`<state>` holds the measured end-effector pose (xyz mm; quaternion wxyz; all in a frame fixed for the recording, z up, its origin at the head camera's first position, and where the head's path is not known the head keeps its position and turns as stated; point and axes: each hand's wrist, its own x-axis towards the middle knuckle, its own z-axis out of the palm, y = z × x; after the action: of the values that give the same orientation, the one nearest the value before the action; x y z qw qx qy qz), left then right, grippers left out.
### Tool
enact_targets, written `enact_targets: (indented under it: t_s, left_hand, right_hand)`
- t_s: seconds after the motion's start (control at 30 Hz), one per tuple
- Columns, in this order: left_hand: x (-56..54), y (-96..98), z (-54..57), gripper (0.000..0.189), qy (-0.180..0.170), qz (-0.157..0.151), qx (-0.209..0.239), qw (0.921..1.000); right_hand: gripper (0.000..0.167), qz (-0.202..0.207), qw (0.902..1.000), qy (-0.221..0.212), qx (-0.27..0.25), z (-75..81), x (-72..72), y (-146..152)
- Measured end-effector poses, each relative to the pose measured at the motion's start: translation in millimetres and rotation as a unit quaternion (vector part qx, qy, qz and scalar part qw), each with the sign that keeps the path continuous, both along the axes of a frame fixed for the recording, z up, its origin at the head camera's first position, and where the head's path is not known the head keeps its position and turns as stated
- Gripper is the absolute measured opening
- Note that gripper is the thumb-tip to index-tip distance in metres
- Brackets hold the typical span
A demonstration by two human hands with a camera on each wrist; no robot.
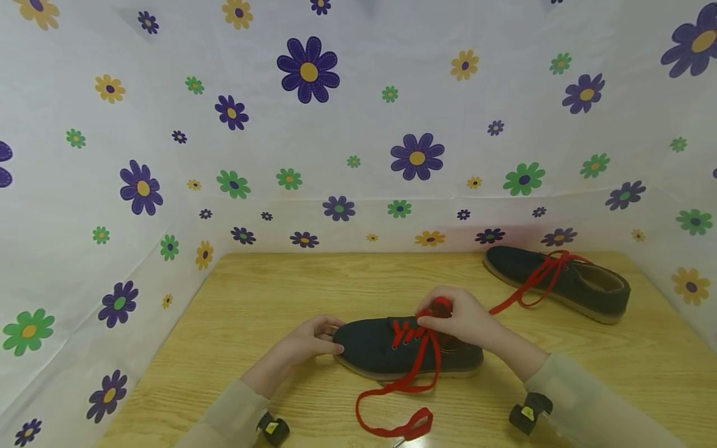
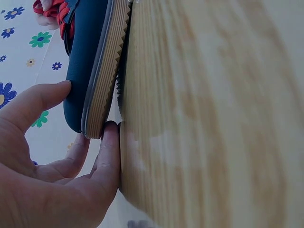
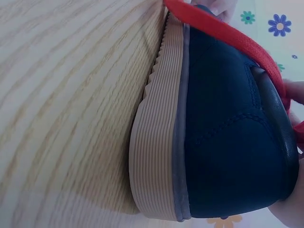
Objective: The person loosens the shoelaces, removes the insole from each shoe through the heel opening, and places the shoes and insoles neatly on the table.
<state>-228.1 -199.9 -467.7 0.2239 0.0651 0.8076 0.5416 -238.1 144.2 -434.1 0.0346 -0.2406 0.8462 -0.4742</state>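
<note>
A dark blue lace-up shoe [image 1: 366, 348] stands sole-down on the table, toe to the left. My left hand [image 1: 307, 341] holds its toe; in the left wrist view the thumb [image 2: 57, 94] lies against the upper and other fingers are around the sole's front. My right hand [image 1: 462, 317] pinches the red shoelace [image 1: 421, 358] near the top eyelets, partly hiding the shoe's opening. One long end hangs over the near side and curls on the table. In the right wrist view the shoe's heel [image 3: 232, 171] and pale ridged sole [image 3: 154, 161] fill the middle.
A matching shoe [image 1: 526, 267] with a red lace [image 1: 551, 267] tied on it stands at the back right. The wooden table [image 1: 269, 280] meets a flowered white cloth [image 1: 358, 112] at the back and sides.
</note>
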Motion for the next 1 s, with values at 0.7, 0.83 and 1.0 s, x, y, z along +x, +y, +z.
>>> enact_targets:
  t_s: [0.7,0.83,1.0]
  left_hand:
    - [-0.5,-0.5,0.5,0.058,0.002,-0.006,0.009,0.9999]
    - [-0.4,-0.5,0.8,0.058,0.001,-0.007,0.011,0.9999]
    - [-0.3,-0.9,0.3,0.058,-0.001,-0.008,0.017,0.9998]
  right_hand:
    - [0.021,-0.105,0.9594,-0.15,-0.214,5.8,-0.6,3.5]
    - [0.014,-0.083,0.9567,-0.148,-0.237,5.6,0.5,3.8]
    - [0.021,-0.052,0.9813,-0.116,-0.144,5.2,1.2,3.1]
